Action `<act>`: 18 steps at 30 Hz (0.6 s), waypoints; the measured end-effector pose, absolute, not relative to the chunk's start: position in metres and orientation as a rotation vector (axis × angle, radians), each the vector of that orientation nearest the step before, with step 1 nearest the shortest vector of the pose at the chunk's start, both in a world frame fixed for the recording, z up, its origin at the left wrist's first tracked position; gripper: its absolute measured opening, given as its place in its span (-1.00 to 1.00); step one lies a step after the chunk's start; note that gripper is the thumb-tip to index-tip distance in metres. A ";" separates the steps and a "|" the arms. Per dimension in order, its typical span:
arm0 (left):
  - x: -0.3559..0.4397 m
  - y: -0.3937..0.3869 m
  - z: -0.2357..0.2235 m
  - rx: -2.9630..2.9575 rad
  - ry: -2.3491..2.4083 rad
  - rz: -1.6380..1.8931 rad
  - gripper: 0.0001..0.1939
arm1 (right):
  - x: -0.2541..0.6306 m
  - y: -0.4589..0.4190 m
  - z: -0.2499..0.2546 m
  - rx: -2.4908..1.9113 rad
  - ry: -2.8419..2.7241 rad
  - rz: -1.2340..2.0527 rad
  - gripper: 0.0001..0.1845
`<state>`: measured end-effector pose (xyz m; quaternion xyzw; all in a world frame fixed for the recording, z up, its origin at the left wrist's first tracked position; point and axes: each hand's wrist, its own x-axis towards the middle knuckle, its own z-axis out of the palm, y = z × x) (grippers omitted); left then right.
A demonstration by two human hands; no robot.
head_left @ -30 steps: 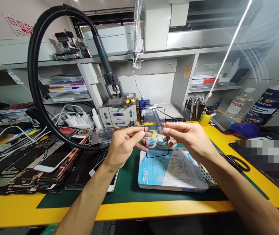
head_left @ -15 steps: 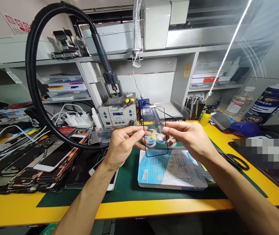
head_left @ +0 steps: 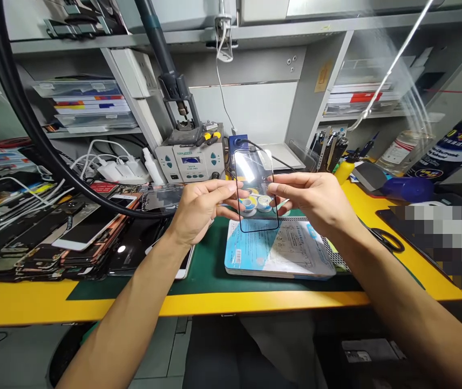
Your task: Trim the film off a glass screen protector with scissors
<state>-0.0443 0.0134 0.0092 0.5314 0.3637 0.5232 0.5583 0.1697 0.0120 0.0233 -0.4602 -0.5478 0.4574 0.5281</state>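
You pinch the black-edged glass panel [head_left: 257, 186] upright by its side edges, between left hand [head_left: 201, 213] and right hand [head_left: 314, 202], above the green mat [head_left: 202, 270]. Panel is off the surface [head_left: 20, 302], fitted to nothing; phones [head_left: 81, 237] lie stacked at your left.

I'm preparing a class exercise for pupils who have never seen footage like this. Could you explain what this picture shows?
This view comes from a camera worn on a person's head, looking forward and down at their bare hands. The left hand and right hand hold a clear phone screen glass with a black border upright by its long edges. Below lie a green mat on a yellow bench, a blue printed booklet and a pile of phones. Behind stands a soldering station.
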 end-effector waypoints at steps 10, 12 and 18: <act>-0.044 0.010 0.010 1.278 0.868 1.224 -0.79 | 0.171 0.013 0.020 -1.078 -1.321 1.096 -0.72; -0.043 0.010 0.010 1.283 0.868 1.231 -0.79 | 0.171 0.013 0.021 -1.079 -1.313 1.101 -0.71; -0.042 0.011 0.010 1.287 0.882 1.254 -0.81 | 0.169 0.012 0.021 -1.070 -1.296 1.107 -0.70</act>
